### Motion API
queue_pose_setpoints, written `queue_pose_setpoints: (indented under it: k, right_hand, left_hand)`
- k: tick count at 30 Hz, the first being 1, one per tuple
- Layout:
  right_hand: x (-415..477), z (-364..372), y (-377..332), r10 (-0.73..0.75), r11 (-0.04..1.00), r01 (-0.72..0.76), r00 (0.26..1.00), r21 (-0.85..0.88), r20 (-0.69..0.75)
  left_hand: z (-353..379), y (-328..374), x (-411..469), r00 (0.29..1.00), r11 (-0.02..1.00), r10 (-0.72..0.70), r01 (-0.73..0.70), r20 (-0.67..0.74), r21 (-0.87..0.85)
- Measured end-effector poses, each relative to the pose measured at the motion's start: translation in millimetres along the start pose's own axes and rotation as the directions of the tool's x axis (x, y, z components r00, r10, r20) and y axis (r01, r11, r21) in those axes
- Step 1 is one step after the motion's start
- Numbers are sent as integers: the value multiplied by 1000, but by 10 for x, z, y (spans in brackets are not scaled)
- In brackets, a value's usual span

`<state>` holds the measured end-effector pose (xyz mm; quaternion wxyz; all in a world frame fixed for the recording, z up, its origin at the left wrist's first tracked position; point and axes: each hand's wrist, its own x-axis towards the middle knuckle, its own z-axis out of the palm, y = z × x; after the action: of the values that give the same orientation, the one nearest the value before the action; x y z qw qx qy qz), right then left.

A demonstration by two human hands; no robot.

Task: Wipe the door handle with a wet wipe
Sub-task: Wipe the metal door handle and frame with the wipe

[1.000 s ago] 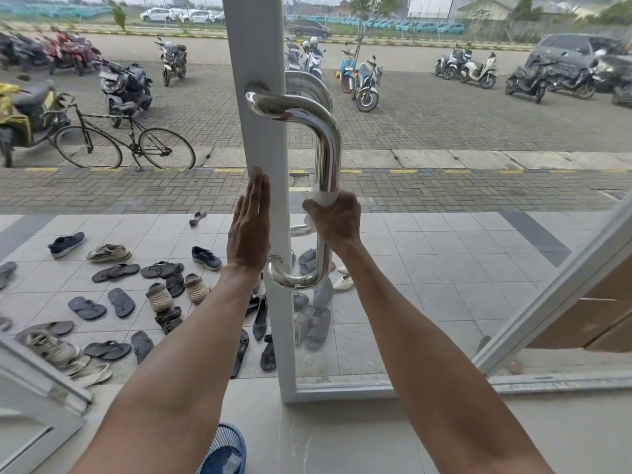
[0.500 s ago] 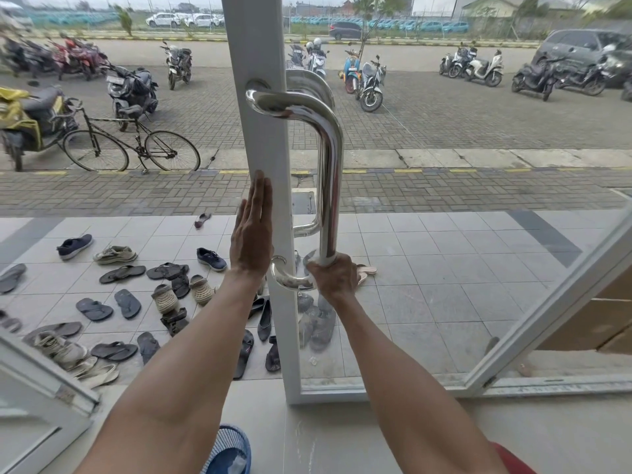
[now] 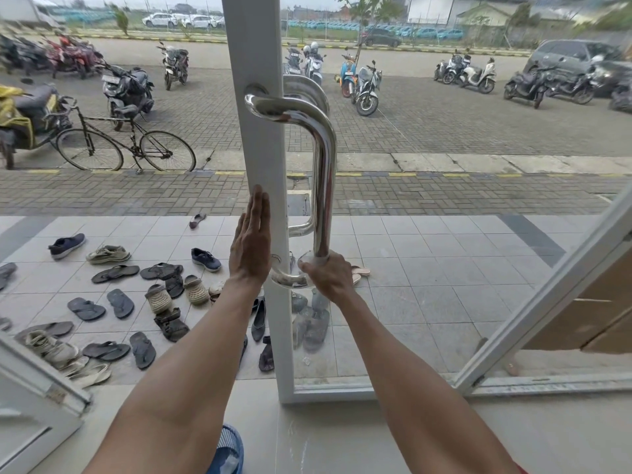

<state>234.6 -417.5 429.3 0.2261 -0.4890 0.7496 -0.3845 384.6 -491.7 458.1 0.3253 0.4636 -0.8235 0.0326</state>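
A polished steel D-shaped door handle (image 3: 325, 172) is mounted on the white frame (image 3: 254, 56) of a glass door. My right hand (image 3: 330, 275) grips the handle's lower bend, fingers wrapped round the bar with a thin edge of white wet wipe (image 3: 313, 258) showing above them. Most of the wipe is hidden inside the fist. My left hand (image 3: 251, 241) lies flat against the white frame beside the handle, fingers straight and pointing up.
The open glass door leaf (image 3: 513, 340) stands to the right. Many sandals and shoes (image 3: 160, 295) lie scattered on the tiled porch outside. A bicycle (image 3: 123, 145) and parked motorbikes (image 3: 366, 87) stand beyond. A blue basket (image 3: 227, 453) sits by my feet.
My right hand has slid down the handle's vertical bar from its middle to the lower bend, taking the wipe along. My left hand has stayed flat on the frame.
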Motion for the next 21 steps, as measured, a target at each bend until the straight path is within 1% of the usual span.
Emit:
queue_pose_setpoints:
  k: [2,4,9,12,15,16,19,21]
  right_hand:
    - [-53,-33,-9,-17,1000,17,1000,24,0]
    - [-107,-61,-12,23,995,-23,1000,92,4]
    - [-205,-107,-29,61,982,-67,997,178,40]
    - [-213,-112,-30,49,988,-47,999,150,-12]
    - [-214,-107,-26,15,994,-3,993,105,-120]
    - [-222,-103,-30,10,994,4,991,106,-134]
    - [-239,-104,-32,23,990,-4,991,139,-135]
    - [-258,-113,-33,36,987,-14,990,161,-133]
  left_hand:
    - [21,39,-57,999,999,-24,25,29,-22]
    - [43,65,-111,998,998,-44,46,54,-36]
    - [90,28,-191,991,997,-71,71,112,5]
    - [108,6,-288,988,996,-91,89,125,23]
    - [121,13,-457,990,997,-80,79,116,14]
    - [124,15,-530,991,997,-74,74,108,2]
    - [140,46,-726,993,996,-77,81,94,-34]
    - [156,75,-846,996,999,-31,33,88,-25]
